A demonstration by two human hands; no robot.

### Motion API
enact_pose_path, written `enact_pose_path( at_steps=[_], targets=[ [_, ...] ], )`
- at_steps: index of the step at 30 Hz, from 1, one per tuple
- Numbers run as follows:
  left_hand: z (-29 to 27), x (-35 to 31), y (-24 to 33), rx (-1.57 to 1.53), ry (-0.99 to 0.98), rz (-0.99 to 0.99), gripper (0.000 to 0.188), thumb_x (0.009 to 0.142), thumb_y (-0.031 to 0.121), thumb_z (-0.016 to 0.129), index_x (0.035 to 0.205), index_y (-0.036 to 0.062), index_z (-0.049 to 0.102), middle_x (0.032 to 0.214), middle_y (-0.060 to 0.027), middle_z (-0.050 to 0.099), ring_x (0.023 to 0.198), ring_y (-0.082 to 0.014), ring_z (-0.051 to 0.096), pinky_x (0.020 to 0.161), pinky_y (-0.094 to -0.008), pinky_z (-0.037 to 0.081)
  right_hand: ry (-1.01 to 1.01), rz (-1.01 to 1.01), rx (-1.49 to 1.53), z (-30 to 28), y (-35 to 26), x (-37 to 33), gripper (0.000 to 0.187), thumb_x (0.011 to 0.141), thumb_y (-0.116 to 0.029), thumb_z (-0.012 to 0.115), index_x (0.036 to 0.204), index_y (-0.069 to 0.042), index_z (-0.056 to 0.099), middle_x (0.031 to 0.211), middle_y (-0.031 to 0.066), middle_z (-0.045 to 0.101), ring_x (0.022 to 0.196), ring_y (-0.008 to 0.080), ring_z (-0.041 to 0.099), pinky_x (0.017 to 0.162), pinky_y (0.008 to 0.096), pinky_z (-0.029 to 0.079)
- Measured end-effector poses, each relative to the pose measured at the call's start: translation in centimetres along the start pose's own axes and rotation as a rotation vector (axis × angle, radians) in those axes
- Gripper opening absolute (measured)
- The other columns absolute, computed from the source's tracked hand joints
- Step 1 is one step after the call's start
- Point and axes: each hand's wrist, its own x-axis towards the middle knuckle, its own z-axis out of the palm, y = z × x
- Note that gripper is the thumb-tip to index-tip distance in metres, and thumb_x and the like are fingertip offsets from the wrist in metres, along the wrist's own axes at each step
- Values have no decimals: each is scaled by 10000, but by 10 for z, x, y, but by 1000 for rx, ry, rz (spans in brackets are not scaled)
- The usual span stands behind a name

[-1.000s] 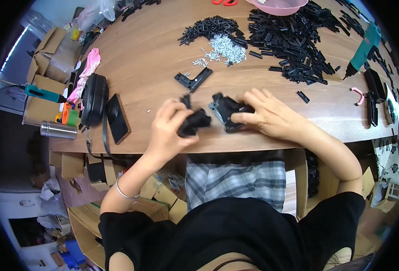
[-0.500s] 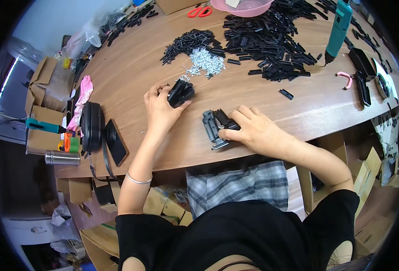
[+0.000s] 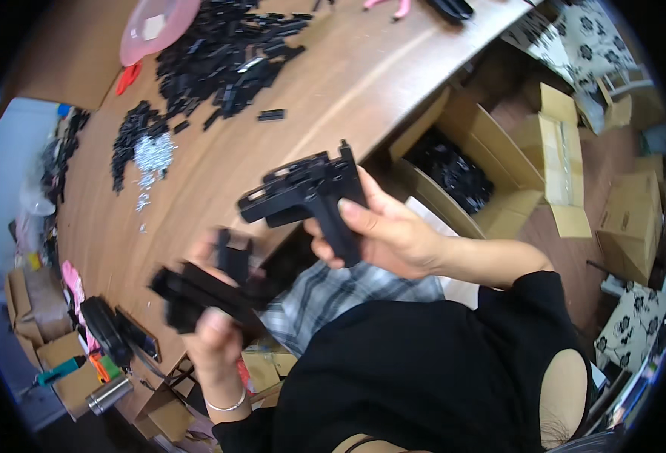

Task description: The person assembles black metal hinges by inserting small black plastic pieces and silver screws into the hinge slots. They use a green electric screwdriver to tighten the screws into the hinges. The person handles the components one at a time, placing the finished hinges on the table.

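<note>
My right hand (image 3: 401, 234) is closed around the grip of a black pistol-shaped plastic part (image 3: 303, 189), raised near the table's front edge. Its long top points left and its grip slants down into my fingers. Lower and to the left, my left hand (image 3: 219, 343) is closed on black blocky plastic parts (image 3: 204, 294). Motion smears them, so I cannot tell whether they are one piece or several. The two held things are apart. A lone short black strip (image 3: 271, 115) lies on the table beyond my right hand.
On the table (image 3: 333, 98) are heaped black strips (image 3: 223, 64), small dark pieces (image 3: 125, 140) and silvery screws (image 3: 154, 155), beside a pink basin (image 3: 140, 45). A black case (image 3: 105, 325) and a steel flask (image 3: 110, 394) are at left. An open cardboard box (image 3: 510, 155) stands at right.
The view has swung to the right. Both hands have come up off the table toward me with their black parts. My right hand now has the pistol-shaped part by its grip.
</note>
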Motion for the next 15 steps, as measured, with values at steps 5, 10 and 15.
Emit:
enact_pose_path(
  at_steps=[5, 10, 15],
  targets=[
    [95, 7, -58, -21, -601, -405, 530, 730, 56, 700, 1208, 9, 476, 1149, -92, 538, 1082, -154, 495, 961, -278, 347, 501, -103, -366, -55, -47, -67, 450, 895, -254, 556, 1253, -130, 314, 1052, 45, 525, 918, 128, 536, 754, 299, 456],
    [195, 55, -139, -59, -677, -638, 542, 746, 285, 733, 1145, 0, 501, 1014, -81, 584, 906, -120, 534, 800, -266, 429, 850, 147, -940, -125, -111, -131, 413, 885, -183, 564, 1244, -136, 363, 1067, 47, 520, 919, 105, 533, 778, 270, 477],
    [191, 61, -209, 601, -681, -356, 608, 830, 355, 625, 1279, 5, 411, 1243, -135, 481, 1123, -191, 484, 926, -357, 415, 853, 283, -2536, -179, -123, -186, 444, 792, -125, 615, 1218, -107, 492, 1191, 196, 512, 1090, 343, 507, 912, 401, 416]
  ],
)
